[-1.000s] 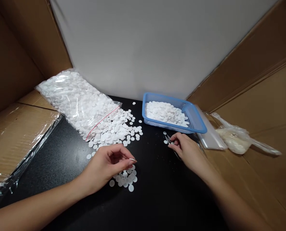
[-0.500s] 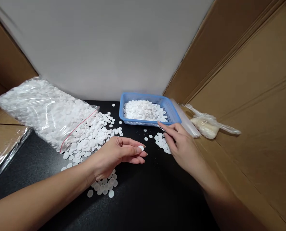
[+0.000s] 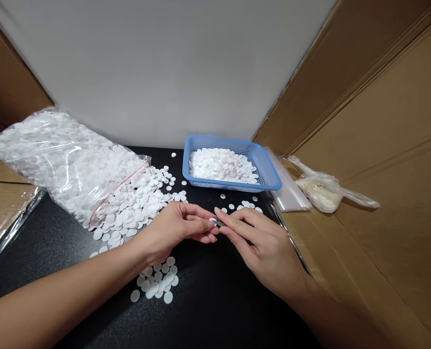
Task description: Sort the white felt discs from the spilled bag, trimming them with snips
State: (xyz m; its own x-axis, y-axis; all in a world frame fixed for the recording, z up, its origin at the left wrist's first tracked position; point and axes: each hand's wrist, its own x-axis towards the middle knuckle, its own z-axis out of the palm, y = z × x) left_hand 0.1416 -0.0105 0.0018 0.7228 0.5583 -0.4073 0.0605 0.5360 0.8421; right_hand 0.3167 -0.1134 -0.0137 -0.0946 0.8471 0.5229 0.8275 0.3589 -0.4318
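Note:
My left hand (image 3: 186,222) pinches a small white disc (image 3: 213,220) between thumb and fingers. Close against it, my right hand (image 3: 261,237) grips a thin grey metal blade (image 3: 219,223), whose tip meets the disc's edge; most of the blade is hidden by the fingers. Beyond the hands sits a blue plastic basket (image 3: 233,184) with a heap of white discs (image 3: 221,165) inside. More loose discs (image 3: 157,281) lie below my left wrist, and a few others (image 3: 250,205) show just past my right hand.
On the left, a large clear bag (image 3: 66,165) full of white discs spills a pile (image 3: 139,208) onto the black table (image 3: 215,300). Flat clear bags (image 3: 291,194) and a knotted plastic bag (image 3: 320,194) with something pale lie at right. Cardboard walls (image 3: 382,121) flank both sides.
My right hand has come left and down from near the basket's front edge, bringing the blade to the disc. My left hand still holds the disc. The view has shifted slightly.

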